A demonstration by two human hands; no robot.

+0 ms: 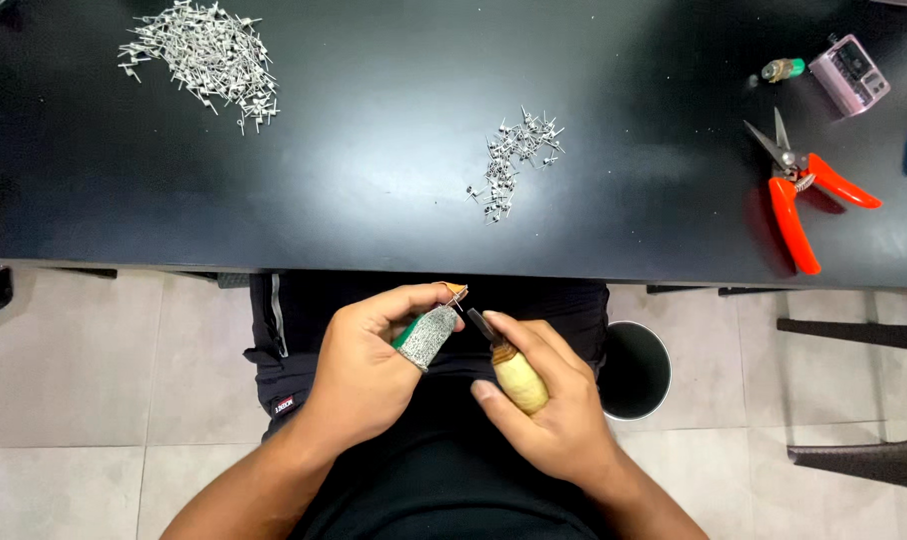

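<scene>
From the head view, the left hand (369,365) pinches a tiny metal piece (457,293) between fingertips over the lap, its thumb in a grey knit guard (429,335). The right hand (544,400) is closed round a small knife with a pale wooden handle (519,378), its dark blade just beside the piece. Good work here seems to call for short, controlled strokes against the guarded thumb. On the black table (374,180) lie two heaps of like metal pieces (204,55) and orange snips (804,195); a dark bin (636,370) stands below.
</scene>
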